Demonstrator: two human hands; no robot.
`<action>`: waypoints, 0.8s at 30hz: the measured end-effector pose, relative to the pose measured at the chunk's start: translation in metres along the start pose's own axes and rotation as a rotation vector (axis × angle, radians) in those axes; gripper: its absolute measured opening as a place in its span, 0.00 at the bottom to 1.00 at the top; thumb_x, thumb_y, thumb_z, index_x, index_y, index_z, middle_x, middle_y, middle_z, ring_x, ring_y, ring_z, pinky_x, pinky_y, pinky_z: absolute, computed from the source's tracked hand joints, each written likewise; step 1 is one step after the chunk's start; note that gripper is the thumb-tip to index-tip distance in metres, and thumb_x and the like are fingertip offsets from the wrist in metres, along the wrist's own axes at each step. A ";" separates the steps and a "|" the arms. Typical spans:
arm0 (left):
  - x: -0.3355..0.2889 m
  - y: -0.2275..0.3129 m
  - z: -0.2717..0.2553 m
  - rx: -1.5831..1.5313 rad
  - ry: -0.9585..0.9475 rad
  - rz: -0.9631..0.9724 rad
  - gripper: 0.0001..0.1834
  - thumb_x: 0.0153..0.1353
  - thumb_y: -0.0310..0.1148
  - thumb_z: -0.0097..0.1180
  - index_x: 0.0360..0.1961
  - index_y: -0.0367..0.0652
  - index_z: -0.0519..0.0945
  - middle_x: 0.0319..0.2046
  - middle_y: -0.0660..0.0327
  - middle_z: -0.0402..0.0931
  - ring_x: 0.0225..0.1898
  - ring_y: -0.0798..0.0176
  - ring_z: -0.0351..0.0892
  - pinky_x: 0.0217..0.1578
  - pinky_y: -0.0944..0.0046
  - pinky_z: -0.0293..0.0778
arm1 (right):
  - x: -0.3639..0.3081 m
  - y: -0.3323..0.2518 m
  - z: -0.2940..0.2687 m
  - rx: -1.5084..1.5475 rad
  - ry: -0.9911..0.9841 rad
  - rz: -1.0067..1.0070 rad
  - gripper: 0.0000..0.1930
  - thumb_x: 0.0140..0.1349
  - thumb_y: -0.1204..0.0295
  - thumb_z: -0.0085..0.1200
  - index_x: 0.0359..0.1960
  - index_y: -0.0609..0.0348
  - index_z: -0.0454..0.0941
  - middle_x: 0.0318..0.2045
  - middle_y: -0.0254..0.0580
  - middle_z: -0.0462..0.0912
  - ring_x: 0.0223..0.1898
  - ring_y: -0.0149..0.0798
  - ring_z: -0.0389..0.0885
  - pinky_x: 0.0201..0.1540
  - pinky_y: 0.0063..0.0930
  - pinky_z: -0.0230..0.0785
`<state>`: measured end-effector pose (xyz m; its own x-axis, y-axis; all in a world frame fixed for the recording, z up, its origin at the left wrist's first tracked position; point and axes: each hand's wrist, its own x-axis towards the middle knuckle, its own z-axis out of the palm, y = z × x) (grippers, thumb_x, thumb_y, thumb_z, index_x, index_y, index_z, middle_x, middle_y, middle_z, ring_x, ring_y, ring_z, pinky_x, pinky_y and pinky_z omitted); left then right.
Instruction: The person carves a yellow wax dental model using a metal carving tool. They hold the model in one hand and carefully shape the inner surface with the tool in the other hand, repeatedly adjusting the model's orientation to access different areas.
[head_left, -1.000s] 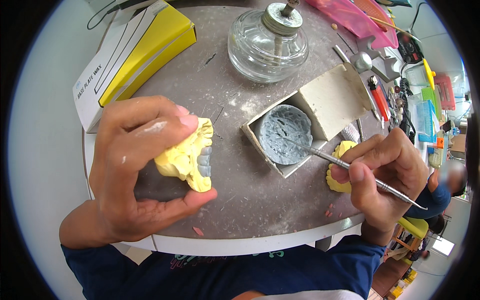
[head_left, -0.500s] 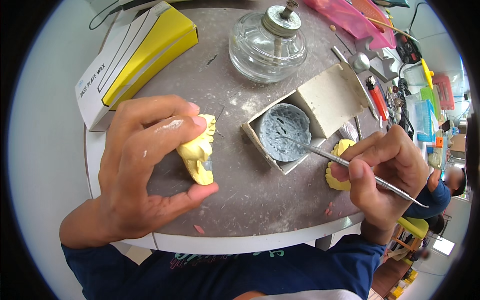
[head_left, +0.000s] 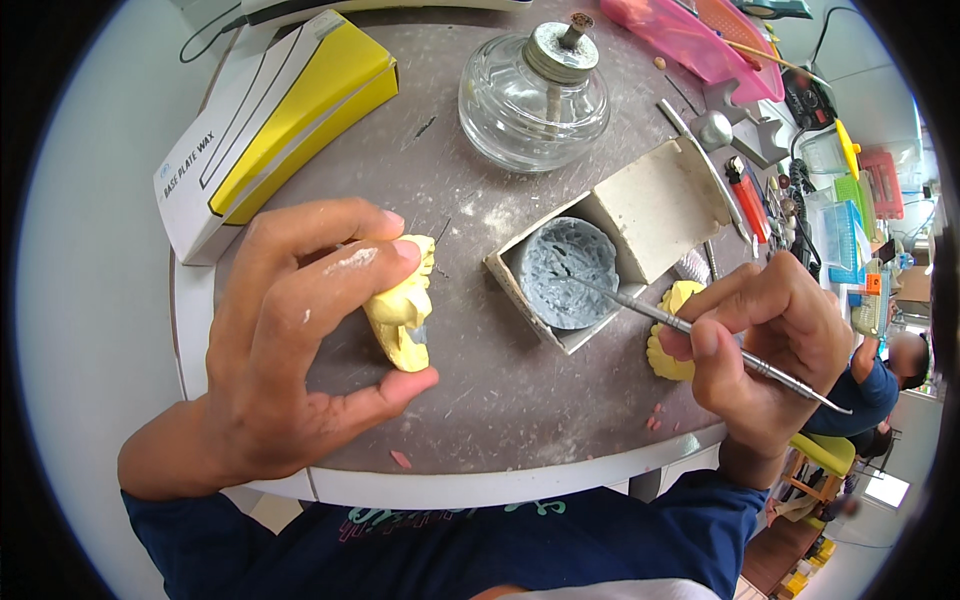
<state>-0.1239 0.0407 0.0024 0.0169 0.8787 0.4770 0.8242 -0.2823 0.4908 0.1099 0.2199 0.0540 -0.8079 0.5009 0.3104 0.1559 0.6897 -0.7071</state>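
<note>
Left hand (head_left: 265, 350) pinches a cast (head_left: 400, 303) already bearing grey material (head_left: 419, 336); right hand (head_left: 775, 345) grips a probe (head_left: 655, 314) pen-fashion, tip at material remaining in the box (head_left: 660, 205) between hands.

Navy shirt (head_left: 290, 550), teal-and-pink print (head_left: 385, 518); white-smudged left fingers (head_left: 345, 265)

The held cast (head_left: 402, 308) is yellow with a grey patch (head_left: 419, 336), the tool (head_left: 645, 311) silver, the block (head_left: 567, 265) mottled grey, the carton (head_left: 305, 110) yellow and white.
</note>
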 end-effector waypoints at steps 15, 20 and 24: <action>0.003 0.001 -0.003 0.017 0.002 0.011 0.44 0.35 0.30 0.78 0.56 0.39 0.68 0.50 0.43 0.71 0.50 0.49 0.74 0.50 0.56 0.72 | 0.001 -0.011 -0.007 -0.005 -0.026 -0.005 0.11 0.52 0.73 0.61 0.21 0.62 0.70 0.18 0.44 0.80 0.19 0.29 0.77 0.24 0.18 0.67; 0.005 0.002 -0.002 -0.038 0.010 -0.017 0.45 0.34 0.26 0.77 0.56 0.38 0.66 0.51 0.44 0.70 0.52 0.49 0.73 0.51 0.56 0.72 | -0.004 -0.019 -0.012 0.015 0.078 -0.038 0.12 0.58 0.71 0.59 0.26 0.62 0.69 0.18 0.46 0.79 0.18 0.27 0.75 0.24 0.17 0.66; -0.002 0.003 -0.005 -0.128 0.023 -0.099 0.45 0.36 0.22 0.76 0.57 0.39 0.64 0.54 0.46 0.67 0.54 0.51 0.72 0.53 0.57 0.72 | 0.004 -0.024 -0.014 0.026 0.170 -0.097 0.11 0.63 0.71 0.55 0.29 0.62 0.68 0.22 0.49 0.80 0.20 0.27 0.74 0.28 0.17 0.68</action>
<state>-0.1238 0.0363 0.0064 -0.0750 0.8962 0.4373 0.7421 -0.2428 0.6248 0.1103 0.2125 0.0812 -0.7103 0.5153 0.4794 0.0656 0.7266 -0.6839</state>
